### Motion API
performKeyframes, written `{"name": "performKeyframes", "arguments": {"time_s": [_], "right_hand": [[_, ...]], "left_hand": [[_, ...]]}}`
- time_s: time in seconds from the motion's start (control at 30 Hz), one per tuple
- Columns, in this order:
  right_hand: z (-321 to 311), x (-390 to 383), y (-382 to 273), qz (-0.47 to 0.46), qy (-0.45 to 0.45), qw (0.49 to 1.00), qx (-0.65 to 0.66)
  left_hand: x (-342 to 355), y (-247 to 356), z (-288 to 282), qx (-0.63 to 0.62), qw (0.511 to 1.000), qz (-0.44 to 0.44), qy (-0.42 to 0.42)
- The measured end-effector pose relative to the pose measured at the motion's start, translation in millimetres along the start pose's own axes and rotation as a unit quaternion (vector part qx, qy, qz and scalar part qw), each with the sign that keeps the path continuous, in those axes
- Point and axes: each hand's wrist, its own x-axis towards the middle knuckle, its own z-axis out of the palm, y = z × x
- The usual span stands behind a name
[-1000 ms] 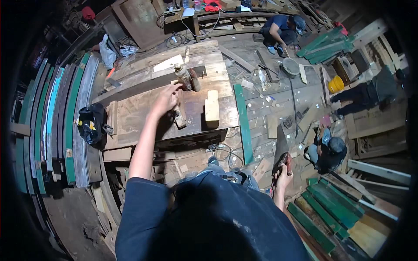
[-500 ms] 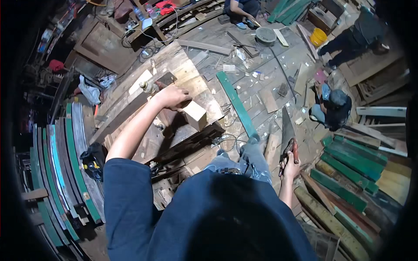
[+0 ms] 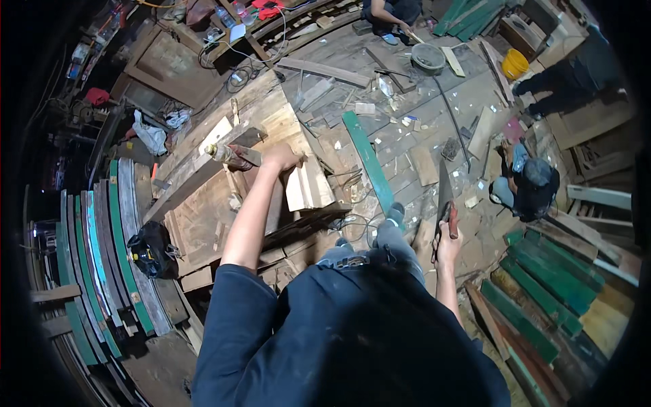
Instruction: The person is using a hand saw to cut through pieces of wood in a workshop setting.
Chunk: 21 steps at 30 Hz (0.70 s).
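While left arm (image 3: 246,220) is outstretched, left hand (image 3: 281,159) clasps wooden block (image 3: 308,188); right hand (image 3: 447,244), farther back, grips saw (image 3: 445,190).

Our left hand (image 3: 281,160) clasps the far end of a pale, step-edged timber block (image 3: 308,188), slanting toward five o'clock at the counter's (image 3: 203,200) three-o'clock end. Our right hand (image 3: 449,245) grips a red-handled handsaw (image 3: 444,190), blade toward twelve.
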Motion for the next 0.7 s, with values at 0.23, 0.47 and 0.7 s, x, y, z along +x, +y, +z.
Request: {"name": "performKeyframes", "arguments": {"time_s": [0.23, 0.47, 0.7], "right_hand": [[33.3, 42.3, -48.0, -0.185, -0.216, 0.937, -0.203], [102.1, 24.8, -63.5, -0.193, -0.379, 0.905, -0.023], [160.2, -47.6, -62.1, -0.307, -0.405, 0.858, -0.069]], "left_hand": [[-8.1, 12.3, 27.5, -0.027, 0.986, -0.076, 0.149], [1.5, 7.2, 69.6, -0.235, 0.897, -0.119, 0.355], [-5.2, 1.0, 86.1, -0.527, 0.749, -0.063, 0.396]]}}
